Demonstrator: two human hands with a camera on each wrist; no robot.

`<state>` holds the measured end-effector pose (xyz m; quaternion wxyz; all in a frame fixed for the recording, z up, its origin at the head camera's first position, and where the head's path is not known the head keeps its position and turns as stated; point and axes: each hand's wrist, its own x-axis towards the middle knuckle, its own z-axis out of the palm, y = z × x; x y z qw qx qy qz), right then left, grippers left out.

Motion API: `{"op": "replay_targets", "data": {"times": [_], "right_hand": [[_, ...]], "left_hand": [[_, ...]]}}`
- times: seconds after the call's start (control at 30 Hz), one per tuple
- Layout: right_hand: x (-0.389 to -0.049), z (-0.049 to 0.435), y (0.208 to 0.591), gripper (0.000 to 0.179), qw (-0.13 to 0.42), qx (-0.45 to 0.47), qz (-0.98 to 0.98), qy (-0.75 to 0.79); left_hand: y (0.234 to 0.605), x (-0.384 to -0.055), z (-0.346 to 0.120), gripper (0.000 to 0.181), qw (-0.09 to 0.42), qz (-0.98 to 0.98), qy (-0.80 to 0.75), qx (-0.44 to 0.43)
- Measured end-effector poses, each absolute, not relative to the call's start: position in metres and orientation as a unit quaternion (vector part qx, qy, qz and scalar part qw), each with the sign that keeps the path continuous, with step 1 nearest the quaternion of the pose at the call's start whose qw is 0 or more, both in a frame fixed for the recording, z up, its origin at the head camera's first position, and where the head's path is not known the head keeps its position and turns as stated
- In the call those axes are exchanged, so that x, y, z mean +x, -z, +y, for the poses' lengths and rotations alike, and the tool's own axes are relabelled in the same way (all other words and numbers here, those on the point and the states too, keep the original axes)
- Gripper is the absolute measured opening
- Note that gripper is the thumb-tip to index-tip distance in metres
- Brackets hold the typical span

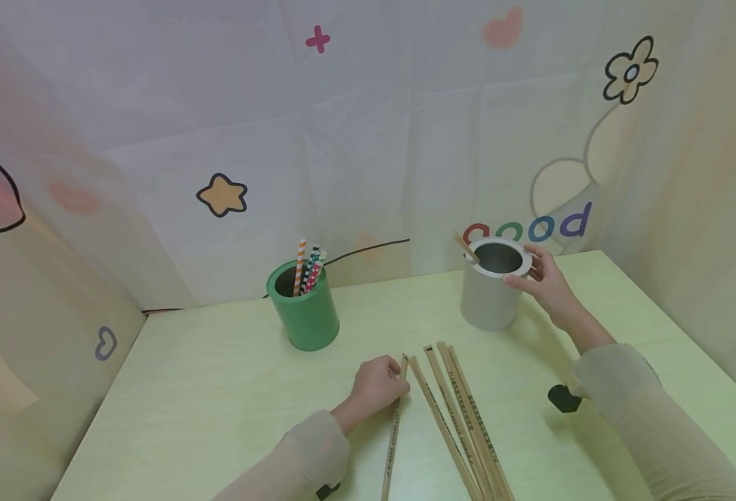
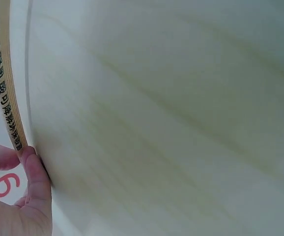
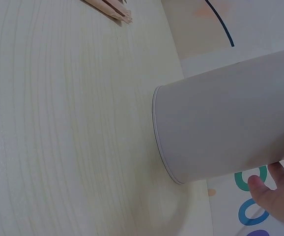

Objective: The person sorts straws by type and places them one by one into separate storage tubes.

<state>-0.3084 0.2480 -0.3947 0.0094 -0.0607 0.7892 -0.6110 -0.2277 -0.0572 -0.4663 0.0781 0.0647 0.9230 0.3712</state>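
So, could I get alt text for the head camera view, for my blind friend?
A person's left hand pinches a brown paper-wrapped straw on a pale table, while the right hand holds an upright gray canister with a brown strip poking out. Beside the left hand lie more wrapped straws; a green canister of patterned straws stands farther back.

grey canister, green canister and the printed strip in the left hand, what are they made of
Grey canister: perhaps painted metal or plastic; smooth, satin, thin seam near its base.
Green canister: possibly the same; even colour, soft sheen.
Printed strip: probably paper, matte tan, finely lined, with dark lettering.
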Motion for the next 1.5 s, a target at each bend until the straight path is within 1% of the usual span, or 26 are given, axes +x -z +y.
{"op": "replay_targets", "data": {"times": [0.3,0.7,0.93,1.2,1.33,1.5], "right_hand": [[-0.307,0.248,0.394,0.082,0.008,-0.059,0.791,0.609],[-0.307,0.249,0.394,0.082,0.007,-0.061,0.792,0.607],[-0.308,0.249,0.396,0.082,0.007,-0.063,0.793,0.606],[-0.307,0.249,0.396,0.082,0.006,-0.064,0.794,0.605],[-0.308,0.248,0.395,0.082,0.007,-0.063,0.795,0.603],[-0.308,0.248,0.395,0.083,0.008,-0.063,0.796,0.601]], "left_hand": [[0.461,-0.228,-0.056,0.021,0.084,0.91,-0.401,0.065],[0.428,-0.231,-0.051,0.017,0.075,0.878,-0.469,0.064],[0.411,-0.231,-0.047,0.021,0.069,0.852,-0.516,0.058],[0.382,-0.231,-0.042,0.021,0.07,0.807,-0.582,0.069],[0.366,-0.234,-0.041,0.021,0.056,0.784,-0.614,0.075],[0.345,-0.239,-0.041,0.02,0.016,0.758,-0.647,0.08]]}}
